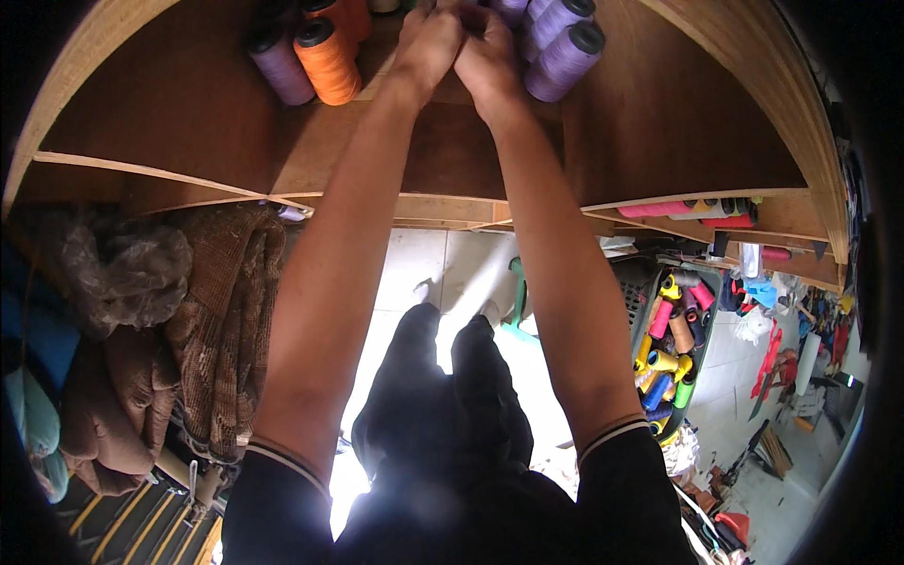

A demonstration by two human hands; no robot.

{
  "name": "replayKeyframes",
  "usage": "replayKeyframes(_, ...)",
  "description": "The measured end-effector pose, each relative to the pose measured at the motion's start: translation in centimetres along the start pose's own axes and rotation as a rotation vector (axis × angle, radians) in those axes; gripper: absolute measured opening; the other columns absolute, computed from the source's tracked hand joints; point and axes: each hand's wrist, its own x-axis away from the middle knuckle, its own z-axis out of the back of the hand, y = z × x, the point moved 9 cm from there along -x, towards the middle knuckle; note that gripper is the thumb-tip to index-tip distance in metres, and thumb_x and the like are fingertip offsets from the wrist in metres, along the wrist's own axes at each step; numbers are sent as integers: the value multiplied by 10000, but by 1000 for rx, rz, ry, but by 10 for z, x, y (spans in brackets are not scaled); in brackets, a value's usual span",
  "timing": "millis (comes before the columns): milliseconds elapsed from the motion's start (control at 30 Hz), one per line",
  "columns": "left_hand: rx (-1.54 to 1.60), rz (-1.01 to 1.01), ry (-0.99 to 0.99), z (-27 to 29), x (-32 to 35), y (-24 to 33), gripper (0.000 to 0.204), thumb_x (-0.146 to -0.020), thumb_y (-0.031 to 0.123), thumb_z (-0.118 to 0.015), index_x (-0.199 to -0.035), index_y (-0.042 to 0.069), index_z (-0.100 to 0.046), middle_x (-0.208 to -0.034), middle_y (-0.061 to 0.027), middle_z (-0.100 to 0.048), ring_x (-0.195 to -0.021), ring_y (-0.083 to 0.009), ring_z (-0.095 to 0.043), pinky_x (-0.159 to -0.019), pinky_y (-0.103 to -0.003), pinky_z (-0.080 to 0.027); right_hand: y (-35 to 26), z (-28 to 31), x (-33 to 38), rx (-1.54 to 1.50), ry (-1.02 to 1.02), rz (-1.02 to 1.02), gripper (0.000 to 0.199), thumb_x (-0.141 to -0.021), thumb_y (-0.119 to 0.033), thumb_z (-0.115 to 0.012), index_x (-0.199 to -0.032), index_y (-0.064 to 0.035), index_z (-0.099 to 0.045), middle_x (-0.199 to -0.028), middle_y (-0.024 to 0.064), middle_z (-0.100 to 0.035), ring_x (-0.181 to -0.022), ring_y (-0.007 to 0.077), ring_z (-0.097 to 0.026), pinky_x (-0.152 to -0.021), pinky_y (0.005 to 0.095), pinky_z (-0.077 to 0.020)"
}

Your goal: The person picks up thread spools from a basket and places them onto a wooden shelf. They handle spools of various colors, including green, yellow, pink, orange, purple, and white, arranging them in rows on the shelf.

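Observation:
Both my arms reach forward into a wooden shelf, and my hands meet at the top edge of the view. My left hand [428, 47] is closed, its fingers curled against the other hand. My right hand [487, 58] is closed as well, thumb and fingers pressed together. Whatever they grip is hidden by the fingers and the picture's edge. Just right of my right hand stand several purple thread spools [563, 64] with black tops. Left of my left hand are an orange thread spool [330, 68] and a dark purple thread spool [282, 72].
The shelf board [461, 141] runs below my forearms. A basket [708, 325] of mixed coloured spools stands on the floor at right. Pink and red spools [659, 208] lie in a lower compartment. Brown cloth [221, 320] and a clear plastic bag [127, 268] are piled at left.

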Motion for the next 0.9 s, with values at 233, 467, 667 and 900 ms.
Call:
replayKeyframes(233, 659, 220, -61, -23, 132, 17, 620, -977, 520, -318, -1348, 24, -347, -1351, -143, -423, -1243, -237, -392, -1045, -375, -324, -132, 79, 105, -296, -125, 310, 480, -944, -287, -431, -1354, -38, -439, -1371, 251, -427, -1313, 419, -349, -1114, 483, -211)
replayKeyframes(467, 716, 845, -276, -55, 327, -19, 748, -973, 570, -261, -1481, 29, -169, -1520, -188, -222, -1397, -331, -240, -1135, -453, -209, -66, 138, 288, -283, -421, -39, 711, -963, -496, -328, -1434, 35, -285, -1503, 247, -234, -1396, 400, -225, -1124, 528, -136)
replayKeyframes(667, -525, -278, -867, -129, 362, 29, 850, -921, 631, -325, -1458, -20, -220, -1513, -266, -186, -1416, -406, -164, -1145, -479, -134, 29, 165, 383, -1514, -33, -1290, 866, -905, -699, -264, -1482, -58, -201, -1486, 138, -319, -1333, 318, -357, -1103, 464, -272)
replayKeyframes(900, -675, -7, -1269, -156, 426, -140, 640, -969, 389, -436, -1448, -1, -265, -1459, -279, -303, -1367, -405, -289, -1116, -439, -244, 107, 231, 446, -1230, 425, -1392, 633, -861, -572, -573, -1245, -73, -510, -1135, 129, -589, -1046, 252, -564, -893, 385, -456)
